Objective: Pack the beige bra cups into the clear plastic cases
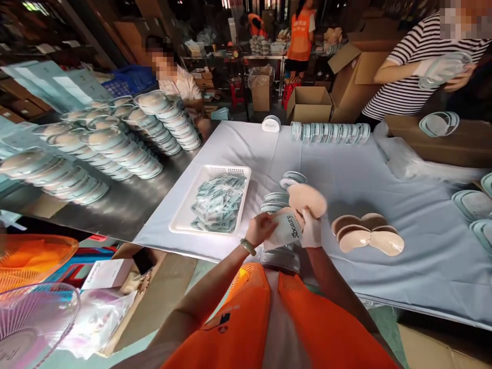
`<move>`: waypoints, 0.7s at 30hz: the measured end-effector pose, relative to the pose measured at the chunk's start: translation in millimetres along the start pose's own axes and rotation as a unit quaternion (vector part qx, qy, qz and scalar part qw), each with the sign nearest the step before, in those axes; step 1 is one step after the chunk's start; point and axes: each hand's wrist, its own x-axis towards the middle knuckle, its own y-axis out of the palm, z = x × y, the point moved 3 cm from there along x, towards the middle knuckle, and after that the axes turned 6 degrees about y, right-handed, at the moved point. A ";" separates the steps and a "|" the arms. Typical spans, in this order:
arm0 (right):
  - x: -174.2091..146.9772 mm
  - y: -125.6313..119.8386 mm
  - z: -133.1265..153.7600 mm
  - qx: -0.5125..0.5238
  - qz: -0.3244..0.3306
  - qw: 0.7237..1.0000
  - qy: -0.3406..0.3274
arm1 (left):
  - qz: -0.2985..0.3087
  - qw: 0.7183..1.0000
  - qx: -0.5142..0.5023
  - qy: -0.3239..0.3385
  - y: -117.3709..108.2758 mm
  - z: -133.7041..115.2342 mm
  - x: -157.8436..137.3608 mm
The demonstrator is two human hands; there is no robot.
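My left hand (261,229), with a bangle at its wrist, pinches a pale printed sheet or pouch (282,233) lettered "beauty". In my right hand (312,233), which wears a white glove, is a beige adhesive bra (309,200), raised above the table. The printed piece overlaps the bra's lower cup. Under and behind my hands stand round clear-lidded cases (274,200), partly hidden. Several more beige bras (371,238) lie stacked to the right. Left of my hands, a white plastic basket (177,218) holds many pale green printed packets (219,202).
A row of cases (330,133) lines the white-covered table's (261,154) far side, near a single case (271,124). Tall stacks of filled cases (119,154) fill a metal table on the left. A co-worker in stripes (407,66) holds a case on the right.
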 end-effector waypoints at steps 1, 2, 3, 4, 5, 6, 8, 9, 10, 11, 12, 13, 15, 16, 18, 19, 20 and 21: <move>-9.9 -4.5 6.4 -0.096 0.040 0.991 -0.082 | -0.004 0.999 -0.040 -0.026 -1.4 1.6 1.2; -22.2 -8.3 11.0 -0.198 0.100 0.961 -0.168 | 0.001 0.994 -0.096 -0.048 -4.3 2.0 2.4; -35.9 -11.6 12.3 -0.291 0.171 0.909 -0.244 | 0.019 0.985 -0.158 -0.068 -7.1 1.0 2.9; -48.9 -15.8 9.9 -0.364 0.235 0.851 -0.297 | 0.053 0.971 -0.217 -0.086 -8.3 -1.6 2.3; -58.7 -21.9 5.2 -0.414 0.270 0.809 -0.318 | 0.098 0.954 -0.264 -0.103 -7.5 -5.2 0.1; -64.6 -29.4 -0.8 -0.446 0.278 0.792 -0.313 | 0.142 0.938 -0.293 -0.119 -5.2 -9.1 -3.9; -67.0 -47.9 -13.0 -0.464 0.242 0.812 -0.259 | 0.203 0.916 -0.310 -0.151 2.3 -13.1 -17.6; -65.5 -58.4 -18.4 -0.462 0.209 0.832 -0.226 | 0.218 0.911 -0.308 -0.163 6.4 -11.9 -26.9; -64.0 -68.9 -23.0 -0.459 0.175 0.848 -0.201 | 0.222 0.914 -0.296 -0.164 10.0 -8.4 -37.1; -63.1 -78.4 -26.9 -0.448 0.145 0.864 -0.180 | 0.220 0.927 -0.264 -0.146 12.7 -2.5 -47.8; -63.1 -87.0 -30.4 -0.425 0.114 0.885 -0.154 | 0.218 0.947 -0.207 -0.111 14.8 5.4 -58.6; -64.2 -94.4 -34.3 -0.386 0.070 0.912 -0.118 | 0.217 0.967 -0.121 -0.063 16.6 14.8 -69.0; -70.7 -101.5 -46.5 -0.288 -0.002 0.957 -0.027 | 0.220 0.970 0.096 0.030 21.6 36.5 -87.1; -75.5 -100.0 -54.6 -0.247 -0.012 0.969 0.012 | 0.227 0.953 0.195 0.054 24.9 48.0 -93.8; -85.2 -89.7 -70.3 -0.238 0.048 0.969 0.037 | 0.242 0.916 0.316 0.060 30.9 68.5 -101.2; -89.2 -84.5 -76.5 -0.274 0.102 0.956 0.025 | 0.243 0.907 0.340 0.055 32.9 76.0 -102.2; -92.2 -81.6 -80.8 -0.325 0.152 0.933 0.002 | 0.238 0.905 0.349 0.050 33.9 81.5 -102.0; -94.0 -81.7 -82.7 -0.378 0.192 0.905 -0.024 | 0.231 0.907 0.348 0.048 34.1 85.4 -101.4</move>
